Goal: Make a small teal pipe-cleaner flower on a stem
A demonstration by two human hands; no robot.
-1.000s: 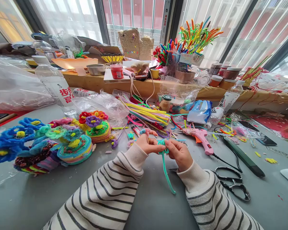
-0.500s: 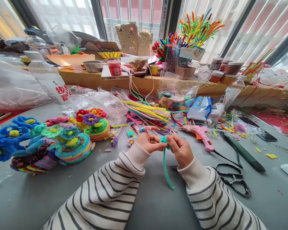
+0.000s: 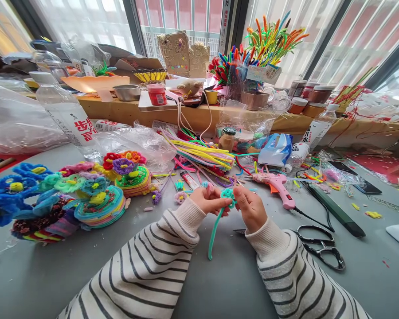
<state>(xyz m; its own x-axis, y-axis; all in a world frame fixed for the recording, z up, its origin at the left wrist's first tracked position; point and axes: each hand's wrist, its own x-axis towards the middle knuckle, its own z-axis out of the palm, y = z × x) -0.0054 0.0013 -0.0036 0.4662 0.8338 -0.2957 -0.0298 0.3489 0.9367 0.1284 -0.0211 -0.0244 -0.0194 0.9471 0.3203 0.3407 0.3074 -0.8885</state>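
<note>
Between my hands, above the table, is a teal pipe cleaner (image 3: pixel 227 195) bent into small flower-like loops, with a straight tail hanging down to the left. My left hand (image 3: pixel 209 199) pinches it from the left between thumb and fingers. On the other side my right hand (image 3: pixel 250 207) is closed at the loops' right edge, thumb and fingertips together. Black-handled scissors (image 3: pixel 322 248) lie right of my right wrist, their blade tip partly behind the sleeve. A pink glue gun (image 3: pixel 276 186) rests beyond that hand.
Finished pipe cleaner flowers (image 3: pixel 96 186) on coiled bases stand at the left. Behind my hands lies a bundle of loose pipe cleaners (image 3: pixel 202 153), beside a small jar (image 3: pixel 226 138). A green bar (image 3: pixel 339 215) and cable are on the right. A cluttered ledge (image 3: pixel 119 108) runs along the window.
The looped teal pipe cleaner has turned, so its tail now swings toward the left and more of the loops show. My left fingers have curled in closer.
</note>
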